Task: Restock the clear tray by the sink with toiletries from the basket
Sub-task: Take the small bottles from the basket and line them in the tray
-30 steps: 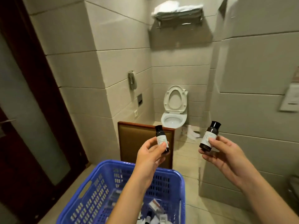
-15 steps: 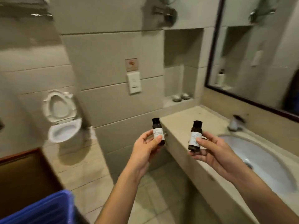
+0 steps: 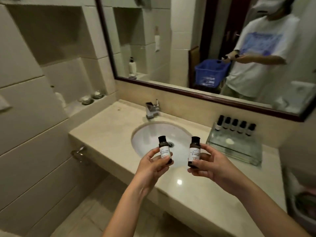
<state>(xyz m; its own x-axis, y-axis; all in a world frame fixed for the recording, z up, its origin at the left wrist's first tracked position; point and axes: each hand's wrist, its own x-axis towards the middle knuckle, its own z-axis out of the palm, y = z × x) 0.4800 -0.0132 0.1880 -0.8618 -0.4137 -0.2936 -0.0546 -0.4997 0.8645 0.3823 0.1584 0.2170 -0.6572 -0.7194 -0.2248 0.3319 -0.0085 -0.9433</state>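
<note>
My left hand (image 3: 152, 165) pinches a small dark bottle with a white label (image 3: 164, 150), held upright over the front of the sink (image 3: 150, 134). My right hand (image 3: 211, 164) holds a second matching bottle (image 3: 194, 152) upright beside it. The clear tray (image 3: 239, 149) lies on the counter to the right of the sink, beyond my right hand. Several dark bottles (image 3: 235, 125) stand in a row along its back edge. The blue basket (image 3: 211, 73) shows only as a reflection in the mirror.
A chrome tap (image 3: 152, 109) stands behind the basin. The beige counter (image 3: 106, 132) runs left to a wall niche with small dishes (image 3: 91, 98). A wide dark-framed mirror (image 3: 171, 40) hangs above. A bin (image 3: 306, 207) sits at the right edge.
The view has swung right, from the toilet and basket to the sink counter and mirror. Both hands keep their bottles and now hover over the basin's front.
</note>
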